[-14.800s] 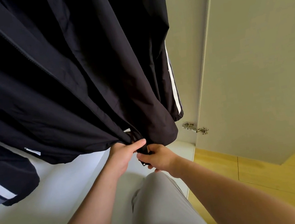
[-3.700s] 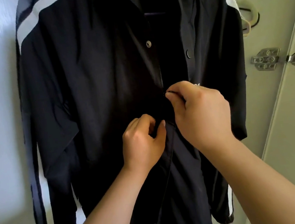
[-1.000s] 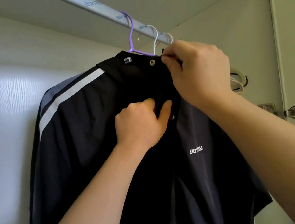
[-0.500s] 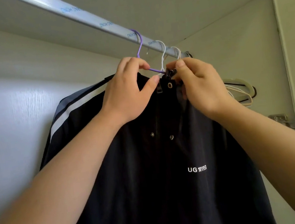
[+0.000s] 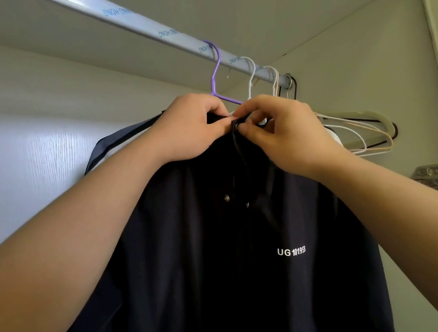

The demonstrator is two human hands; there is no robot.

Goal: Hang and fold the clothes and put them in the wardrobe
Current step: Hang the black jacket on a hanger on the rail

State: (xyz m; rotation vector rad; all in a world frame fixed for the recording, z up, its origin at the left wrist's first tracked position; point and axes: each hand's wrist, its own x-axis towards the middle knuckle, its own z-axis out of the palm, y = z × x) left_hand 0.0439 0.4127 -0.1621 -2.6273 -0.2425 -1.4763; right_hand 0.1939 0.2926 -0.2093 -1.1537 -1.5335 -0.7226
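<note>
Two hands: both are raised to the collar (image 5: 236, 132) of a dark jacket (image 5: 229, 291), meeting just under the wardrobe rail (image 5: 154, 31).
Left hand (image 5: 190, 127): its fingers are curled and pinch one edge of the collar, knuckles toward the camera.
Right hand (image 5: 283, 134): thumb and fingers pinch the facing edge of the collar, with fingertips touching those of the left hand.
Jacket: it hangs inside the wardrobe on a purple hanger (image 5: 216, 81) whose hook sits over the rail. The front looks closed below the collar, with white lettering (image 5: 291, 251) on the chest and small metal snaps (image 5: 227, 198) just under the neck. A pale stripe (image 5: 108, 150) shows on the far shoulder.
Spare hangers (image 5: 362, 131): several pale ones and a dark one are bunched on the rail just beside the jacket and carry nothing.
Door hinge (image 5: 433, 178): on the right edge, well apart from the hands.
Done so far: this jacket appears hung and in place, so its part of the job is nearly finished.
Step in hand: probably closing or straightening the top of the collar. Whether a fastener is being pressed is hidden by the fingers.
Left to do: let go of the collar, then hang or fold whatever other clothes remain. None are in view, so I cannot tell how much that is.
</note>
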